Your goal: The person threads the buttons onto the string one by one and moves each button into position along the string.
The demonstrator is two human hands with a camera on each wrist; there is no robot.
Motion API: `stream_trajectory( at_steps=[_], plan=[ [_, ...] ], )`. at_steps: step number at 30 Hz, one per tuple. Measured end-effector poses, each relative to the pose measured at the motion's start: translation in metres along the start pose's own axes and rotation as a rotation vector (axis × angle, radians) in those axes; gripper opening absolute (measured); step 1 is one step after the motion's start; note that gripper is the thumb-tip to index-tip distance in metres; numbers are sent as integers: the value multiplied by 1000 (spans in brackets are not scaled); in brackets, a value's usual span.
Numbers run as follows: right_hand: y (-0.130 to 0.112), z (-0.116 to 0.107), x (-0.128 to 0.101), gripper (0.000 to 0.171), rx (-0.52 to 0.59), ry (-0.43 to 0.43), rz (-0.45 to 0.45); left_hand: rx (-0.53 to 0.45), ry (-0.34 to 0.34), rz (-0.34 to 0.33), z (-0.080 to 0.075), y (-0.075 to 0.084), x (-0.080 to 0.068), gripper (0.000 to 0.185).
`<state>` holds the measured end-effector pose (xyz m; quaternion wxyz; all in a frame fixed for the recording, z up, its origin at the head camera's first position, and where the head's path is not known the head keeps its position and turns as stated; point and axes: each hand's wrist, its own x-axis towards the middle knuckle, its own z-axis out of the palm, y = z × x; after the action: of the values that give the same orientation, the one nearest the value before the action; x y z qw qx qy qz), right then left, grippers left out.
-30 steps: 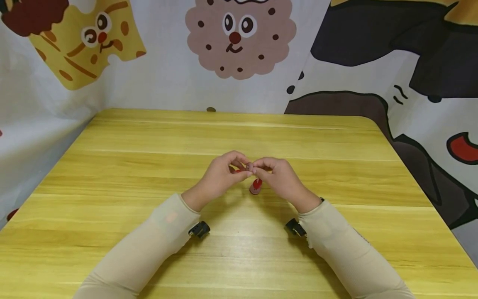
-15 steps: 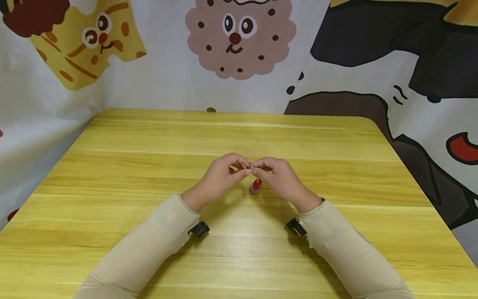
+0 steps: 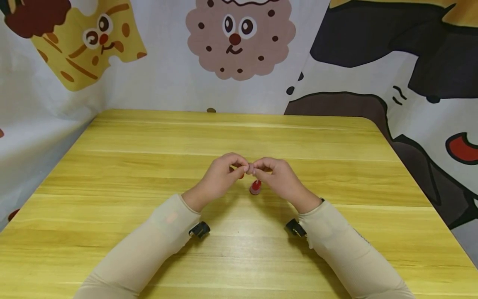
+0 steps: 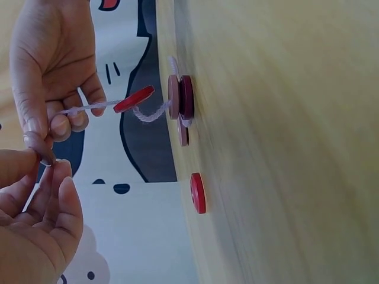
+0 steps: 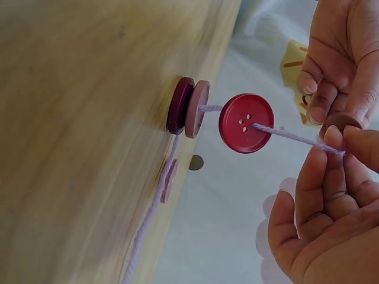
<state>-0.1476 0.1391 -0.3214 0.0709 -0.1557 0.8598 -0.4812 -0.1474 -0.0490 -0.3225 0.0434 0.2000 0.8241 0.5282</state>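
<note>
On the yellow table (image 3: 112, 174), the left hand (image 3: 220, 176) and right hand (image 3: 278, 176) meet fingertip to fingertip. Both pinch a brown button (image 5: 339, 123) on the lilac yarn (image 5: 290, 136). From that pinch the yarn's long axis runs down toward 6 o'clock, through a red button (image 5: 246, 123) hanging in air, to two stacked buttons (image 5: 188, 106) on the wood. Neither hand is nearer.

Colours: worktop (image 3: 149, 166) yellow wood grain. Threaded button (image 5: 246, 123) bright red, four holes. Stacked pair on the worktop: dark maroon button (image 5: 179, 105), dusty pink button (image 5: 196, 109). Loose button (image 4: 198, 193) red. Yarn (image 5: 296, 139) pale lilac. Pinched button (image 5: 340, 123) brown. Sleeves (image 3: 149, 245) beige. Backdrop (image 3: 175, 83) white, cartoon print: tan dotted cookie face (image 3: 239, 37), yellow cheese (image 3: 86, 45), black-brown shapes.
</note>
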Motion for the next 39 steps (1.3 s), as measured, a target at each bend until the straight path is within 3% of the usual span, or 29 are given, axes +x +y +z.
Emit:
stream_trajectory(
  at_steps=[11, 21, 29, 39],
  plan=[
    [3, 1, 0, 11, 47, -13, -49, 6, 8, 15, 0, 1, 0, 9],
    [5, 3, 1, 7, 88, -34, -56, 49, 14, -23, -1, 5, 2, 11],
    [9, 1, 1, 19, 138, -85, -78, 24, 4, -30, 0, 6, 4, 15],
    [11, 0, 0, 15, 91, -84, -106, -13, -3, -24, 3, 6, 6, 10]
  ],
)
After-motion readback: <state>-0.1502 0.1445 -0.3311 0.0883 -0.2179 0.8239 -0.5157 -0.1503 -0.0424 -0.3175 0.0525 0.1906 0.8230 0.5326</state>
